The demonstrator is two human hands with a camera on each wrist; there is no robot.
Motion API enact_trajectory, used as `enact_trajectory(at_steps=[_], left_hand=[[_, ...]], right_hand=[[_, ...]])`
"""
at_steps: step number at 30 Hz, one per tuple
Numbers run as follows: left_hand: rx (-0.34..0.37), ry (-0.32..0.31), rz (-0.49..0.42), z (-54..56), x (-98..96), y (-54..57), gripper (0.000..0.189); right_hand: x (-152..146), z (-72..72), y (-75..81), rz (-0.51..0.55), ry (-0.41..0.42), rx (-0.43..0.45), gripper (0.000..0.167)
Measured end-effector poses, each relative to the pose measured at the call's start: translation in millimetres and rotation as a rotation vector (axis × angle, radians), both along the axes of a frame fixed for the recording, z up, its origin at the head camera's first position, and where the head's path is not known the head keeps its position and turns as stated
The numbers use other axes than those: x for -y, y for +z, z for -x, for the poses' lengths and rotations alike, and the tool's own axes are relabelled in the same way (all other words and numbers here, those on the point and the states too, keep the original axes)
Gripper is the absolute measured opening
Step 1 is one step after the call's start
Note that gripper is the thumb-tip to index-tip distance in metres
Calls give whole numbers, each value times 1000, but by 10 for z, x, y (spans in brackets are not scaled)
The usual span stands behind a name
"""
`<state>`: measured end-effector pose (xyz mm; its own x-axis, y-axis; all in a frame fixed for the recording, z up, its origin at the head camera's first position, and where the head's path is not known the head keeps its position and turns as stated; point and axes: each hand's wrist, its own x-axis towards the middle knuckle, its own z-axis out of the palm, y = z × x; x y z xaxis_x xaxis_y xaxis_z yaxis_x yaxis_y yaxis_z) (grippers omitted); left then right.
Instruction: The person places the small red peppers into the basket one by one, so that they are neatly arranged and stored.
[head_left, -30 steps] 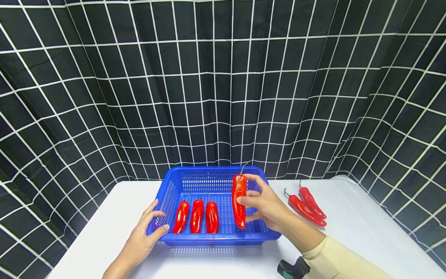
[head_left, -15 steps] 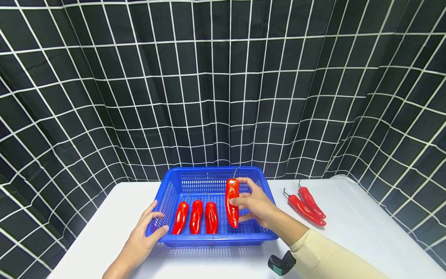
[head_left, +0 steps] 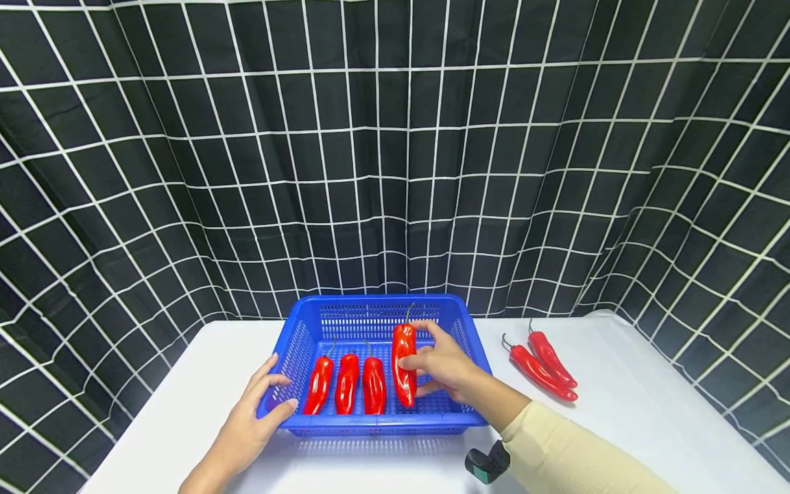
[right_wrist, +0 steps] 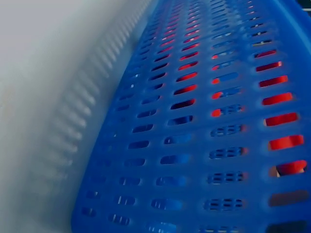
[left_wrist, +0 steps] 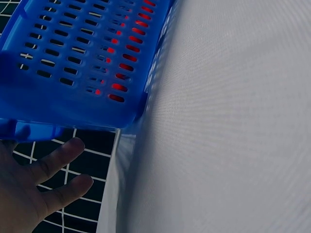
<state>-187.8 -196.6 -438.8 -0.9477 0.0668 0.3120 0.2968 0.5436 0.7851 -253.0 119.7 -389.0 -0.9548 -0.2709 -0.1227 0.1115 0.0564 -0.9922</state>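
My right hand [head_left: 441, 363] pinches a glossy red chili pepper [head_left: 404, 363] upright, stem up, over the right half of a blue plastic basket [head_left: 382, 421]. The thumb lies across its near face. Three more red peppers lie side by side in the basket: a left one [head_left: 319, 384], a middle one [head_left: 347, 384] and a right one [head_left: 374, 385]. My left hand [head_left: 249, 415] rests at the basket's front left corner, thumb and a finger over the rim. In the left wrist view, that hand's fingers [left_wrist: 63, 158] are straight and spread. The right wrist view shows the basket wall [right_wrist: 189, 131], not the hand.
Two red peppers, a front one [head_left: 538, 370] and a rear one [head_left: 552, 358], lie together on the white table [head_left: 629, 412] right of the basket. A black device [head_left: 484, 463] is at my right wrist. A black curtain [head_left: 395, 171] with a white grid surrounds the table.
My right hand has moved left and slightly down with the pepper, bringing it closer to the three in the basket. The left hand and the basket have stayed nearly still.
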Motion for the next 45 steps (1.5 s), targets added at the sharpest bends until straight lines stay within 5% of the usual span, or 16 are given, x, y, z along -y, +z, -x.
enact_trajectory(at_steps=[29, 45], left_hand=[[-12, -14, -20, -15, 1, 15, 24], [3, -19, -29, 7, 8, -16, 25]], right_hand=[[130, 109, -218, -302, 54, 58, 63], [88, 90, -211, -283, 54, 83, 58]])
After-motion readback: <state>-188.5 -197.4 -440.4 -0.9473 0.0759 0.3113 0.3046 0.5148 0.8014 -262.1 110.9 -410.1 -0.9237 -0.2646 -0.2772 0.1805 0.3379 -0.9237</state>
